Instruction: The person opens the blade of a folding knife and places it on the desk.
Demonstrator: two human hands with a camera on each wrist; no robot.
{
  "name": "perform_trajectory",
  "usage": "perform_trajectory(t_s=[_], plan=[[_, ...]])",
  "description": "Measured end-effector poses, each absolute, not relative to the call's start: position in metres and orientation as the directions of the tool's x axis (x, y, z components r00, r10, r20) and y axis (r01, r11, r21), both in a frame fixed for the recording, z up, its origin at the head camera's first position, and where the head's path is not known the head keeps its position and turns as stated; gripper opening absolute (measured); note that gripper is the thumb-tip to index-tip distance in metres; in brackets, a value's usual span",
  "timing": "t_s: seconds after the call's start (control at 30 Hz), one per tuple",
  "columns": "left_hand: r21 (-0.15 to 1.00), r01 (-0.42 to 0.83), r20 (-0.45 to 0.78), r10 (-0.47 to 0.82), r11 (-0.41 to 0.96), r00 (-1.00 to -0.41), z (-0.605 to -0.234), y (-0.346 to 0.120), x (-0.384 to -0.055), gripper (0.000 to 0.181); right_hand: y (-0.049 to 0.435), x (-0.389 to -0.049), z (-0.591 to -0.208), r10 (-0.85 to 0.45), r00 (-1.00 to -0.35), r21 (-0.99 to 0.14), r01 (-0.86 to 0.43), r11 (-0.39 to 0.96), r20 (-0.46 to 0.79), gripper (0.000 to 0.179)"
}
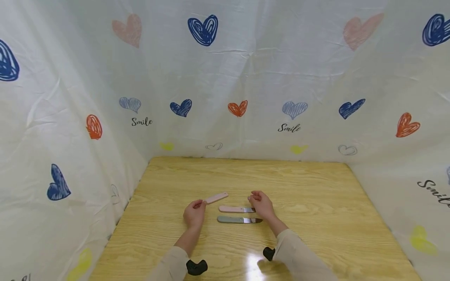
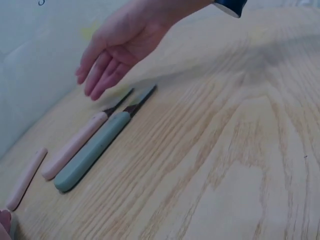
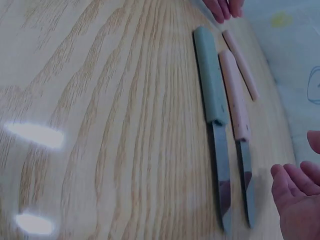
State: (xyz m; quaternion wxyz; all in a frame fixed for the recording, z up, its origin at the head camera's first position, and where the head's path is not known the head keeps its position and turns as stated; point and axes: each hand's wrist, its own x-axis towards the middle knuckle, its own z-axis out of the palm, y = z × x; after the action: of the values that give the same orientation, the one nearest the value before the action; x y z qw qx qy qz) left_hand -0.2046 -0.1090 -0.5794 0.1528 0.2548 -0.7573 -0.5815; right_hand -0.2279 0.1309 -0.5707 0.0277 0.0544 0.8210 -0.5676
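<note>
On the wooden table two knives lie side by side, a green-handled knife (image 1: 230, 219) and a pink-handled knife (image 1: 232, 209), blades to the right. Behind them a slim pink handle-shaped piece (image 1: 216, 198) lies at a slant, no blade showing. My left hand (image 1: 195, 214) is at the left end of this piece, fingertips right at its tip; in the right wrist view the left hand's fingers (image 3: 226, 9) are bunched beside that end. Hovering near the pink knife's blade, my right hand (image 1: 261, 205) has loosely bent fingers and holds nothing; its palm (image 2: 131, 47) shows in the left wrist view.
The wooden table (image 1: 316, 203) reaches back to a white curtain (image 1: 263, 78) printed with hearts, which also hangs on both sides. Black wrist mounts (image 1: 197, 267) sit at both sleeves. A bright light reflection lies near the front edge.
</note>
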Motion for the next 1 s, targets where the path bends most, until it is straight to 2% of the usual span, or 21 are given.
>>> perform_trajectory(t_s=[0.1, 0.2, 0.57, 0.8, 1.0], plan=[[0.957, -0.237, -0.101, -0.567, 0.170, -0.817, -0.578, -0.111, -0.206, 0.027, 0.114, -0.231, -0.567, -0.083, -0.994, -0.935, 0.038, 0.352, -0.072, 0.039], [0.956, -0.263, -0.150, -0.555, 0.131, -0.818, -0.578, -0.111, -0.206, 0.032, 0.100, -0.233, -0.564, -0.158, -0.985, -0.949, 0.017, 0.314, -0.070, 0.040], [0.962, -0.257, -0.170, -0.544, 0.087, -0.822, -0.581, -0.106, -0.209, 0.035, 0.070, -0.238, -0.571, -0.179, -0.979, -0.955, 0.042, 0.295, -0.098, 0.042], [0.958, -0.267, -0.177, -0.516, 0.104, -0.838, -0.579, -0.106, -0.209, 0.037, 0.059, -0.236, -0.570, -0.196, -0.971, -0.929, 0.058, 0.366, -0.138, 0.053], [0.953, -0.270, -0.168, -0.505, 0.136, -0.847, -0.578, -0.107, -0.210, 0.035, 0.054, -0.236, -0.570, -0.242, -0.961, -0.913, 0.022, 0.408, -0.131, 0.059]])
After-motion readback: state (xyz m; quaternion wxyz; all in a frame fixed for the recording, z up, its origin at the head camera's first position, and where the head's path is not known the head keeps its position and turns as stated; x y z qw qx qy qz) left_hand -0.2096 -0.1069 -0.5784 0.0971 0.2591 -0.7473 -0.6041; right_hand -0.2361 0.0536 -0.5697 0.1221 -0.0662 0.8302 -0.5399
